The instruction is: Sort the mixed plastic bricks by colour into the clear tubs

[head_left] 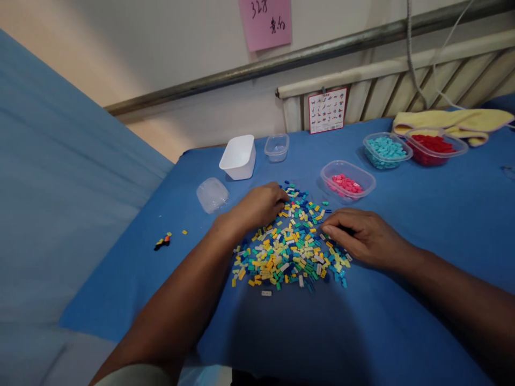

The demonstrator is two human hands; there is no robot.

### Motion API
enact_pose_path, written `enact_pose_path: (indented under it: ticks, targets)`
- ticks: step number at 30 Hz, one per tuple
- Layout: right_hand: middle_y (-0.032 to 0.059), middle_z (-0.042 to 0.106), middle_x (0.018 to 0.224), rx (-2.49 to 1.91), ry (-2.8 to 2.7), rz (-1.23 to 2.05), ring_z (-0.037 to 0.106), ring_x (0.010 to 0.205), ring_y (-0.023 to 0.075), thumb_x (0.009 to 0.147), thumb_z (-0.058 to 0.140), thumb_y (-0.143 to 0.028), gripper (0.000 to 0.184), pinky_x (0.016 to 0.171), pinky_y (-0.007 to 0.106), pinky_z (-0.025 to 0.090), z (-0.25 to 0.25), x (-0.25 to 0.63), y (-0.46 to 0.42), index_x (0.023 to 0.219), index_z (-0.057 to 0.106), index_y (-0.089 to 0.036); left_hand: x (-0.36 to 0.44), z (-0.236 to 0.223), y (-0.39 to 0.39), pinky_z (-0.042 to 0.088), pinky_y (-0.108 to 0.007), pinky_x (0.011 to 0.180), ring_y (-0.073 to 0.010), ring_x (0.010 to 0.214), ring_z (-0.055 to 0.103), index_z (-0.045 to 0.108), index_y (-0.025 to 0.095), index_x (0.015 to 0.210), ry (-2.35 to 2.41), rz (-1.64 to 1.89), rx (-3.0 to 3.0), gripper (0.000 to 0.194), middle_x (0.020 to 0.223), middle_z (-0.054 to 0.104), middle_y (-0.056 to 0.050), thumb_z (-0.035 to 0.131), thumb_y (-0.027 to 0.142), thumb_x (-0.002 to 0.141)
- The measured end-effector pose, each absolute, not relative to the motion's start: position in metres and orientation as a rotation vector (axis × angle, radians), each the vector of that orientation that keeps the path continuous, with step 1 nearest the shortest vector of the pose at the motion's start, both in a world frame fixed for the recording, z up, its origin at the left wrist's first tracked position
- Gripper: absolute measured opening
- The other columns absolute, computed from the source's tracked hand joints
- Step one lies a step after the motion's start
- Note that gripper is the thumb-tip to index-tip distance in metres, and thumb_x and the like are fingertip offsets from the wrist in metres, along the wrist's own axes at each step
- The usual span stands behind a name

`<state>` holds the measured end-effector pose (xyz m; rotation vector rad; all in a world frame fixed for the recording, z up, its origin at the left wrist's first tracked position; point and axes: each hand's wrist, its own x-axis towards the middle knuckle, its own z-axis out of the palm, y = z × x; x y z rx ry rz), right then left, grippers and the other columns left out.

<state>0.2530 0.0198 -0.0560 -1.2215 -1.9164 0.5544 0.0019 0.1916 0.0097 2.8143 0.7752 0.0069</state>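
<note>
A heap of small building bricks point(289, 252) in yellow, green, blue and white lies spread on the blue cloth. My left hand point(263, 205) rests at the heap's far left edge, its fingers curled down among the bricks. Whatever those fingertips grip, if anything, is hidden. Over on the right edge, my right hand point(364, 233) has thumb and fingers pressed together close to the bricks. Anything in that pinch is too small to make out. Pink bricks point(346, 184) lie in a clear tub point(370, 185) just beyond my right hand.
Further right stand tubs of light-blue bricks point(385, 147) and red bricks point(432, 143), before a yellow cloth point(454, 123). A white container point(238, 158), a small clear tub point(277, 147) and a clear lid point(212, 195) are back left. Several dark and orange pieces point(163, 242) lie left.
</note>
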Motion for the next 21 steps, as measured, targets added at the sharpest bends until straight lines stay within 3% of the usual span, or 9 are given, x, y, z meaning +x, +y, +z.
enact_pose_path:
  ticks: [5,11,15,21]
  targets:
    - [0.0034,0.080,0.093,-1.233,-1.922,0.541,0.074,0.084,0.0187,0.114,0.060,-0.036,0.023,0.077,0.033,0.055,-0.056,0.253,0.018,0.103,0.078,-0.024,-0.017,0.006,0.174,0.055,-0.038,0.097,-0.0262,0.108,0.072,0.080,0.016,0.114,0.902,0.075,2.762,0.025,0.118,0.076,-0.011,0.059,0.007,0.102]
    - [0.0034,0.081,0.094,-1.230,-1.926,0.527,0.075,0.083,0.0185,0.114,0.061,-0.036,0.023,0.075,0.032,0.056,-0.057,0.253,0.018,0.105,0.078,-0.025,-0.047,0.018,0.166,0.054,-0.036,0.090,-0.0245,0.101,0.073,0.081,0.020,0.108,0.979,-0.077,2.721,0.026,0.113,0.078,-0.008,0.060,0.007,0.099]
    - [0.0029,0.081,0.092,-1.230,-1.918,0.523,0.075,0.081,0.0190,0.113,0.061,-0.035,0.020,0.073,0.032,0.057,-0.056,0.252,0.017,0.104,0.077,-0.026,-0.060,0.023,0.166,0.053,-0.035,0.085,-0.0216,0.095,0.072,0.080,0.022,0.107,1.007,0.139,2.663,0.020,0.109,0.078,-0.005,0.064,0.011,0.100]
    - [0.0040,0.081,0.097,-1.227,-1.924,0.537,0.076,0.086,0.0207,0.114,0.060,-0.035,0.019,0.077,0.035,0.059,-0.058,0.253,0.016,0.108,0.076,-0.028,-0.047,0.002,0.167,0.057,-0.042,0.106,-0.0240,0.119,0.071,0.076,0.019,0.125,0.917,0.368,2.721,0.023,0.129,0.076,-0.009,0.058,0.016,0.110]
